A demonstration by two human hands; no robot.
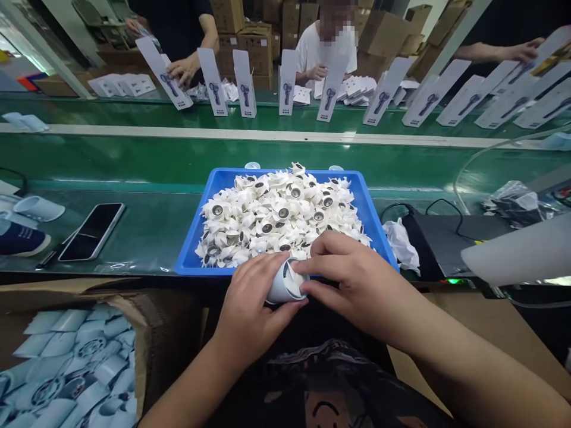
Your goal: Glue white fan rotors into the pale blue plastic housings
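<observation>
My left hand (256, 300) is wrapped round a pale blue cylindrical housing (281, 286), its mouth tilted towards my right hand (341, 273). The right thumb and fingers pinch at a white fan impeller (296, 280) that sits partly inside the housing's mouth. How deep the impeller goes is hidden by the fingers. Just beyond both hands lies a blue tray (190, 246), heaped with white impellers (276, 217) that have dark round centres.
A cardboard box (154, 351) of pale blue housings (66, 356) stands lower left. A phone (92, 232) lies on the bench. Right are a black box (464, 238) and a pale tube-shaped arm (517, 252). White cartons (288, 83) line the far belt, with several people behind.
</observation>
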